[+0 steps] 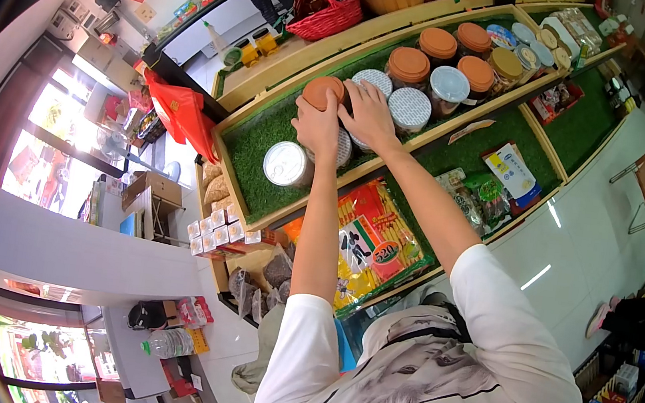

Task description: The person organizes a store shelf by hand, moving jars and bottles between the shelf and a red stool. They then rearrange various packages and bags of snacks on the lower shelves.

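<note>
My left hand (pixel 317 130) is closed around a jar with an orange lid (pixel 324 92), its fingers at the lid's near left side. My right hand (pixel 370 119) lies against the right side of the same jar, fingers bent forward beside the lid; its grip is partly hidden. Just beyond those fingers stands a jar with a white patterned lid (pixel 374 81), and another white-lidded jar (pixel 408 110) is to the right. Partly covered by my wrists are more white-lidded jars (pixel 343 148). A can with a silvery-white lid (pixel 288 163) stands left of my left wrist on the green turf mat (pixel 253 141).
Several orange-lidded jars (pixel 438 43) and clear-lidded tubs (pixel 449 85) fill the shelf's right part. Its wooden rim (pixel 276 216) runs along the near side. Below lie snack packs (pixel 381 245). A red bag (pixel 176 111) hangs at the left, and a red basket (pixel 329 17) stands behind.
</note>
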Available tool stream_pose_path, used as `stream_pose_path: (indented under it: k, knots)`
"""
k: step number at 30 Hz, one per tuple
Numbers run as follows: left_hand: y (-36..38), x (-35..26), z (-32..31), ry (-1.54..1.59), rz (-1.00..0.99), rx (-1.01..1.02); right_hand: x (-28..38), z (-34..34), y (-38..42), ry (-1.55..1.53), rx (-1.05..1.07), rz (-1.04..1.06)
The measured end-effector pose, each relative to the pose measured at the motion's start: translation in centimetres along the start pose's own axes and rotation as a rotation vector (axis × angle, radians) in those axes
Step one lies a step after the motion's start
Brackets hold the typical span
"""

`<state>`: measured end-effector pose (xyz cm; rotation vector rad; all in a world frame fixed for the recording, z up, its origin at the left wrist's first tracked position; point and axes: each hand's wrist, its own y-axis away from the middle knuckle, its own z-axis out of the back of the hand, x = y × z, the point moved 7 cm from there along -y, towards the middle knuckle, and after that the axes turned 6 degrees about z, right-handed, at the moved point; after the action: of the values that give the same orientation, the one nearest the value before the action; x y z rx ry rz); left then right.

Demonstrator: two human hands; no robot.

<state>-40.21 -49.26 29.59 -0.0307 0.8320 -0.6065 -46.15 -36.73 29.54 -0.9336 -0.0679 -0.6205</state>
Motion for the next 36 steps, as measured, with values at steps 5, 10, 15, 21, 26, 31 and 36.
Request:
stream_pose_path:
  k: [5,10,15,21,26,31,36]
  knots:
    - [0.0,-0.01,0.04,-0.01,0.0,-0.006,0.05,0.07,0.0,-0.018,-0.011,0.004]
    - [0.02,-0.02,0.11,-0.014,-0.002,-0.007,0.15,0.16,-0.01,-0.009,-0.004,0.007]
    - [0.0,-0.03,0.07,-0.002,-0.002,-0.004,0.12,0.15,-0.01,-0.017,-0.004,-0.002]
    - [0.06,-0.09,0.15,0.005,-0.014,-0.015,0.12,0.21,-0.04,-0.023,-0.009,-0.005]
    - [0.01,-0.14,0.12,-0.008,-0.005,-0.022,-0.07,-0.17,0.05,0.008,0.0,0.003]
    - [0.04,-0.11,0.19,0.001,0.003,-0.022,-0.06,-0.1,0.07,-0.012,-0.004,0.001]
    - [-0.01,-0.03,0.12,0.003,0.01,-0.012,0.07,0.11,-0.01,-0.018,-0.004,-0.001]
